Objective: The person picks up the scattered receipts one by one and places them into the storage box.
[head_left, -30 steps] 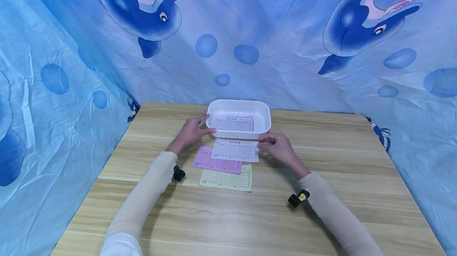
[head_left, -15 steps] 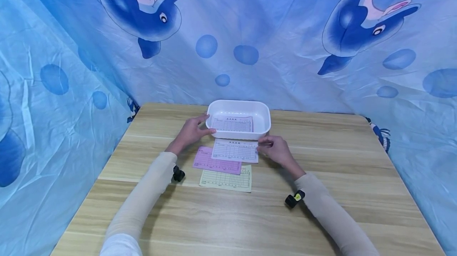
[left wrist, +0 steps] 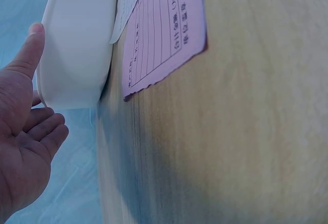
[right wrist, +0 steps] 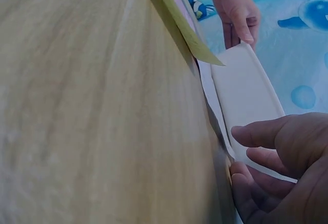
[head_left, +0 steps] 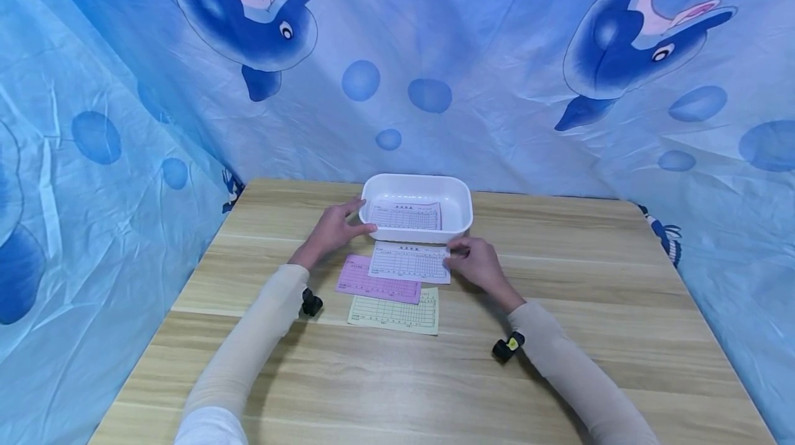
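A white plastic basin (head_left: 462, 214) stands at the back of the table with a printed white slip (head_left: 406, 217) inside. My left hand (head_left: 332, 228) grips its left end, thumb on the near side of the rim and fingers behind. In front of the basin lies another white slip (head_left: 404, 262), overlapping a pink slip (head_left: 366, 279); a pale yellow slip (head_left: 394, 314) lies nearest me. My right hand (head_left: 478, 262) holds the right edge of the front white slip, thumb above and fingertips under it. In the right wrist view this slip's edge (right wrist: 218, 116) curls up beside the basin.
The wooden table (head_left: 590, 279) reaches back to a blue curtain (head_left: 509, 148) printed with dolphins. The basin stands close to that curtain. In the right wrist view the yellow slip (right wrist: 187, 34) has a raised corner.
My right hand has shifted slightly left onto the white slip's edge, its wrist swinging left. My left hand, the basin and the slips stay in place.
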A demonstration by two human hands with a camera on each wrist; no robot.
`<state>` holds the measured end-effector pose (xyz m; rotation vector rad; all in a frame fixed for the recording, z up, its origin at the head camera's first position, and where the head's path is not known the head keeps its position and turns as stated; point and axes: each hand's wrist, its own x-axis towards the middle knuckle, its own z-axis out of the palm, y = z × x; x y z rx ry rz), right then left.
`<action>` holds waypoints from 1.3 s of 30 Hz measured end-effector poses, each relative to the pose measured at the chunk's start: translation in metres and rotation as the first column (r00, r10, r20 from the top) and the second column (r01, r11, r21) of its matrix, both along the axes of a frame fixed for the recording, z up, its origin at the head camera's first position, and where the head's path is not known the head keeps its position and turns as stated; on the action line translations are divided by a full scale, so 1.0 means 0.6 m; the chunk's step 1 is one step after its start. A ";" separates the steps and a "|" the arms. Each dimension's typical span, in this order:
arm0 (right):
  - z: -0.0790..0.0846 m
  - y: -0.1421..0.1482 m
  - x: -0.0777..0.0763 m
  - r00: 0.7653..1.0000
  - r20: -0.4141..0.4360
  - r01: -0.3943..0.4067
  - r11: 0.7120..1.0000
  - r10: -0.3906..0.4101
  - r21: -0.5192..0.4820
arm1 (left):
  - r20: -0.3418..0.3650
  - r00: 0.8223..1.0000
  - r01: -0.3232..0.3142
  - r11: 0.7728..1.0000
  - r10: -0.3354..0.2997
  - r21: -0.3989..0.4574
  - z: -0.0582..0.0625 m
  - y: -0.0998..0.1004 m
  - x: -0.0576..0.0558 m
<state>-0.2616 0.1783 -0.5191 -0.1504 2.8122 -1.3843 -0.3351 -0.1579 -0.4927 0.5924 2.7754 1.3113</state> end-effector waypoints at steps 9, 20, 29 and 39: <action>0.001 -0.008 0.002 1.000 0.001 -0.001 0.999 0.001 0.050 | -0.014 1.000 0.006 1.000 -0.006 -0.014 0.000 0.002 -0.004; 0.000 -0.010 -0.003 1.000 -0.005 -0.028 0.999 0.028 0.024 | -0.015 1.000 0.003 1.000 -0.003 -0.026 0.000 0.002 -0.007; -0.002 -0.008 -0.003 0.999 -0.029 -0.040 0.998 0.041 0.038 | -0.017 1.000 0.004 0.999 -0.005 -0.034 0.002 0.003 -0.005; 0.000 -0.001 0.001 0.998 -0.036 -0.045 0.999 0.045 -0.017 | -0.007 1.000 -0.007 0.999 0.007 -0.039 0.002 0.002 -0.003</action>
